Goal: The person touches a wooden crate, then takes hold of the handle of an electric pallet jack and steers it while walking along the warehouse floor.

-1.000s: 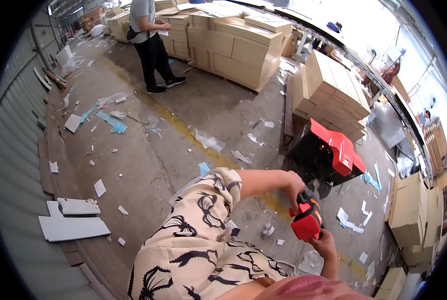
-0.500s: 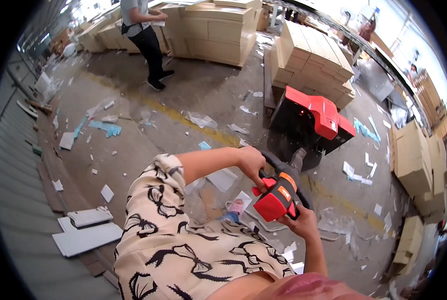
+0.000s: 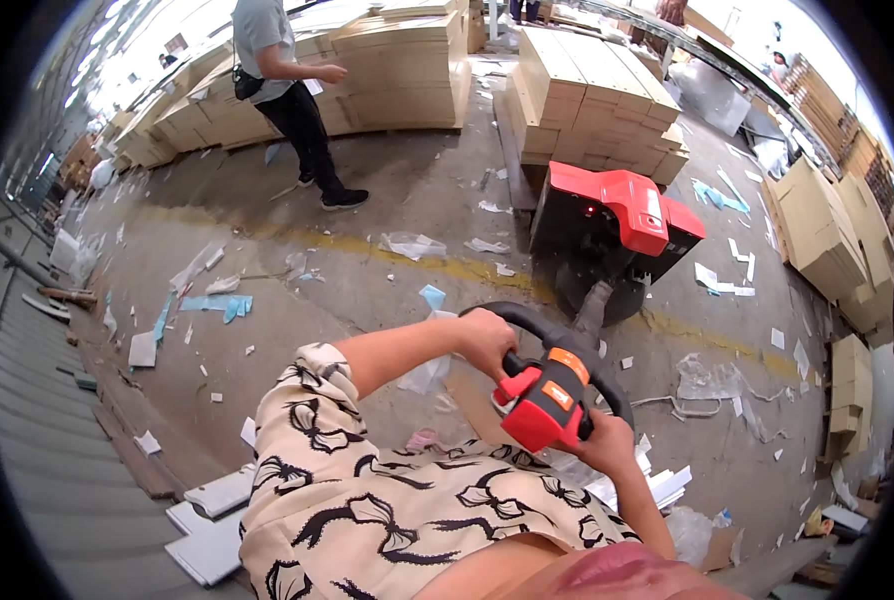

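My left hand [image 3: 487,342] is closed around the left grip of the control handle [image 3: 557,385], a black loop with a red and black head bearing orange labels. On its other side my right hand [image 3: 607,441] wraps the right grip. A dark steering arm [image 3: 592,308] joins the handle to a red and black electric pallet truck [image 3: 632,208], where a small red light glows. Beyond the truck, close against it, stands a stack of pale cartons [image 3: 597,95] on a pallet. The truck's forks are hidden.
A person [image 3: 292,95] in a grey shirt stands ahead left, near long stacks of cartons [image 3: 397,75]. More cartons [image 3: 822,225] line the right side. Scraps, plastic film [image 3: 712,378] and blue pieces [image 3: 217,305] litter the floor. White boards [image 3: 212,545] lie by the left corrugated wall [image 3: 42,430].
The person ahead has shifted right and lowered the hands apart. The truck and carton stack sit slightly further left and higher in view. Both my hands keep their grip on the handle.
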`<state>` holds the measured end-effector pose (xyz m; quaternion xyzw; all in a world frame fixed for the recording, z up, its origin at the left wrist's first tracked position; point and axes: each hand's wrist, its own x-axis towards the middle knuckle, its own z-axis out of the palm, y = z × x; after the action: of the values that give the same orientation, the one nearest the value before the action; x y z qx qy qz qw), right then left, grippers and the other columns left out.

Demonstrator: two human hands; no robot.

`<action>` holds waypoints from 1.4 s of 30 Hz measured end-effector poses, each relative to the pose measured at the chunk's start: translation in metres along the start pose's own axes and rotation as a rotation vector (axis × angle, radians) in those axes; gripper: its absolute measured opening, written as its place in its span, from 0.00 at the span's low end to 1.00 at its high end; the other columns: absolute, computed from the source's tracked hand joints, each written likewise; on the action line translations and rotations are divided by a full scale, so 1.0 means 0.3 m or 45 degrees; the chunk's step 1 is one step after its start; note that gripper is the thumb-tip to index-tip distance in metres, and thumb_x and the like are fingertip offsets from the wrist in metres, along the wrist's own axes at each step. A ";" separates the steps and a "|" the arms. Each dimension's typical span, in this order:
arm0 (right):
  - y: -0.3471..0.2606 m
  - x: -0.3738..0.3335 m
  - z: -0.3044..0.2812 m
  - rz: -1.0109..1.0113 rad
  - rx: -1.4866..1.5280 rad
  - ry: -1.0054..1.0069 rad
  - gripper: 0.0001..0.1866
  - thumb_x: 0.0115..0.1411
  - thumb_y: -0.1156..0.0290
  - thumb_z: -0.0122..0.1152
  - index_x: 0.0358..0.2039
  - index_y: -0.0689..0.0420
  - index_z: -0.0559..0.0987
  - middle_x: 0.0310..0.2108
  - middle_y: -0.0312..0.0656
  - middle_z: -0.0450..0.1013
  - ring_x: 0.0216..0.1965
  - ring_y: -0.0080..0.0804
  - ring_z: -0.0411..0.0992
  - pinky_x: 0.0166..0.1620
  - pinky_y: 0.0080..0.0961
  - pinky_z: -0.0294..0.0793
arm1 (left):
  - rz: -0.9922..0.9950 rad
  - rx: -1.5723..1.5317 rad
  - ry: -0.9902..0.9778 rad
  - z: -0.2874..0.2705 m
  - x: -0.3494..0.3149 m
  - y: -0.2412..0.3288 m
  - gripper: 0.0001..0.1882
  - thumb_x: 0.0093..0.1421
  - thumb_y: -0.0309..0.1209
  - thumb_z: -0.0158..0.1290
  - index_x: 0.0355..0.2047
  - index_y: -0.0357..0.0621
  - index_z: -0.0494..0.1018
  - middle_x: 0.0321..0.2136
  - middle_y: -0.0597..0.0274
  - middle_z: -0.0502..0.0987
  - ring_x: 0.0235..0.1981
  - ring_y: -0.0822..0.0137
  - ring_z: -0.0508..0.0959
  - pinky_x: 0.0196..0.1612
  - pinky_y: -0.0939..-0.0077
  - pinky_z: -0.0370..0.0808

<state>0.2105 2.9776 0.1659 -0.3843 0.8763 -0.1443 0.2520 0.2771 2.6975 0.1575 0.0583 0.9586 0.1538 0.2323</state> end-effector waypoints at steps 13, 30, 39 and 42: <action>-0.359 -0.138 0.142 0.332 0.288 -0.146 0.30 0.38 0.55 0.74 0.39 0.60 0.77 0.26 0.45 0.76 0.29 0.36 0.76 0.36 0.30 0.73 | 0.340 -0.121 0.068 0.024 -0.351 -0.137 0.40 0.34 0.73 0.53 0.20 0.42 0.76 0.17 0.52 0.75 0.23 0.52 0.77 0.27 0.63 0.72; -0.630 -0.172 0.008 0.167 0.811 -0.193 0.27 0.40 0.70 0.73 0.43 0.64 0.75 0.32 0.45 0.76 0.34 0.27 0.74 0.40 0.25 0.71 | 0.255 -0.223 0.300 -0.166 -0.565 -0.233 0.36 0.37 0.70 0.55 0.15 0.44 0.69 0.10 0.56 0.67 0.16 0.53 0.72 0.20 0.65 0.66; -0.624 -0.151 -0.039 0.081 0.721 -0.088 0.20 0.40 0.74 0.74 0.35 0.64 0.78 0.25 0.38 0.77 0.29 0.20 0.73 0.34 0.23 0.73 | 0.437 -0.257 0.386 -0.186 -0.527 -0.232 0.33 0.47 0.66 0.49 0.17 0.45 0.67 0.13 0.54 0.68 0.20 0.48 0.71 0.21 0.59 0.65; -0.607 -0.148 -0.029 0.071 0.771 -0.061 0.19 0.40 0.75 0.73 0.35 0.65 0.78 0.25 0.38 0.77 0.29 0.19 0.73 0.33 0.22 0.73 | 0.447 -0.225 0.408 -0.198 -0.522 -0.246 0.33 0.47 0.66 0.49 0.18 0.45 0.67 0.13 0.55 0.68 0.20 0.49 0.72 0.21 0.60 0.65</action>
<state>0.3408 2.8907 0.2691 -0.2709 0.7975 -0.3827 0.3797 0.3852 2.5831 0.2509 0.1783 0.9412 0.2823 0.0513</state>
